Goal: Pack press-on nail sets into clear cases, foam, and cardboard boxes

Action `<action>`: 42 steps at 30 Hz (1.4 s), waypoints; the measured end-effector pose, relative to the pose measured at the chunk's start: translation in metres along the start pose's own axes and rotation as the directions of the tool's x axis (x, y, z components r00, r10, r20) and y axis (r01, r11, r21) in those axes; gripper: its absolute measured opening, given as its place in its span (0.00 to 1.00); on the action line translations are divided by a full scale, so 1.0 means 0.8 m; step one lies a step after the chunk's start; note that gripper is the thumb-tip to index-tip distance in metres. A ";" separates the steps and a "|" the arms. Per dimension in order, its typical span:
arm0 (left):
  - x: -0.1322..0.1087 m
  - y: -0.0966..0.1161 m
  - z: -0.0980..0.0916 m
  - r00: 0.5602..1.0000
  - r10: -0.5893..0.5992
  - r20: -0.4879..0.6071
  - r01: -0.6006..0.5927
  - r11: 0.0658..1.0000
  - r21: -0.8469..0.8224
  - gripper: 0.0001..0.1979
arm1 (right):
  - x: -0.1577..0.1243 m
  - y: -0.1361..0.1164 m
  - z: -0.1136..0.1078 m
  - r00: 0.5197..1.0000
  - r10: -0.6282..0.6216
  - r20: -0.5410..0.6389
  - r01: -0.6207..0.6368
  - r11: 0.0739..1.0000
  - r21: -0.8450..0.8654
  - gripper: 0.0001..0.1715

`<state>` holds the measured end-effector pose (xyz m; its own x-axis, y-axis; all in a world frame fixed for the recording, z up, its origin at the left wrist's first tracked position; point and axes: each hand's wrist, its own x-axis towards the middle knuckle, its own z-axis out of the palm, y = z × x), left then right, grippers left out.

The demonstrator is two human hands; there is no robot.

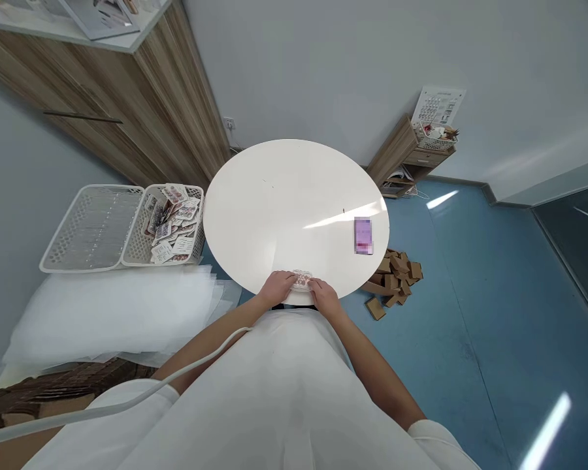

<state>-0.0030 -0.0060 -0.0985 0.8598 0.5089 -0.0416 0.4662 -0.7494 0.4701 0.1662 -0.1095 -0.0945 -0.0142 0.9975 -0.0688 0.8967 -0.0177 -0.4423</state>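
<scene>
At the near edge of the round white table (pixel 294 196), a small clear pack (pixel 302 280) with reddish-brown spots lies between my hands. My left hand (pixel 278 287) holds its left end, with the fingers closed on it. At the right end, my right hand (pixel 325 296) grips it in the same way. The fingers partly cover both ends, and the pack is too small in view to tell exactly what is in it.
A purple rectangular item (pixel 363 235), blurred into blocks, lies at the table's right. To the left, one white basket (pixel 199 225) holds many printed cards, beside a second basket (pixel 85 228) and translucent sheets (pixel 112 313). Small brown cardboard boxes (pixel 396 277) are heaped on the floor at right.
</scene>
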 end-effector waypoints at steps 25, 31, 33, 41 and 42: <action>0.072 -0.053 -0.040 0.847 -0.376 0.376 0.492 0.823 -0.285 0.12 | 0.098 0.039 -0.031 0.860 0.394 0.325 -0.509 0.714 0.480 0.10; 0.066 -0.062 -0.030 0.783 -0.475 0.401 0.590 0.772 -0.238 0.11 | 0.107 0.040 -0.018 0.844 0.396 0.362 -0.533 0.698 0.478 0.09; 0.065 -0.063 -0.028 0.773 -0.503 0.387 0.608 0.761 -0.226 0.10 | 0.109 0.040 -0.016 0.841 0.398 0.366 -0.536 0.704 0.466 0.09; 0.061 -0.053 -0.031 0.779 -0.552 0.299 0.612 0.772 -0.171 0.13 | 0.105 0.033 -0.011 0.905 0.406 0.125 -0.421 0.897 0.134 0.18; 0.060 -0.049 -0.032 0.795 -0.552 0.252 0.595 0.789 -0.149 0.17 | 0.102 0.031 -0.011 0.933 0.354 0.063 -0.357 0.933 0.044 0.20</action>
<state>0.0146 0.0590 -0.0962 0.4786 0.7112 -0.5149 0.8491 -0.2255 0.4777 0.1911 -0.0280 -0.1031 0.2761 0.9204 -0.2769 0.8222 -0.3754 -0.4278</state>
